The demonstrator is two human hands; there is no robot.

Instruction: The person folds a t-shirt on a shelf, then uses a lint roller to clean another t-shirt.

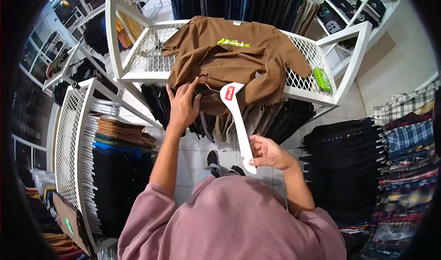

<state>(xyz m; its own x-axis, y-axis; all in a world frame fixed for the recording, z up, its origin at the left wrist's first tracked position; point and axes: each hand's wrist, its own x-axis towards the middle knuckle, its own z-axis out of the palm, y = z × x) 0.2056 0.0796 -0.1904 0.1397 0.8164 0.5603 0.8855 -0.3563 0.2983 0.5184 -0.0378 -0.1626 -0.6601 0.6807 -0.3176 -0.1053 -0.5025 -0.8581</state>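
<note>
A brown T-shirt (229,58) with a bright green and white print lies spread on the white mesh rack top, its lower part bunched towards me. My left hand (184,105) rests on the shirt's near left edge, fingers spread and touching the fabric. My right hand (271,153) pinches the lower end of a white hanger (240,127) with a red label near its middle. The hanger's upper part lies against the shirt's hem, and its far arm is hidden by the fabric. Its thin hook points left, close to my left hand.
A green packet (322,79) lies on the rack's right side. Dark trousers (294,117) hang below and more hang behind. Racks of black clothes (342,168) and plaid shirts (409,168) stand right. At left, a white mesh rack (71,136) holds clothes on hangers.
</note>
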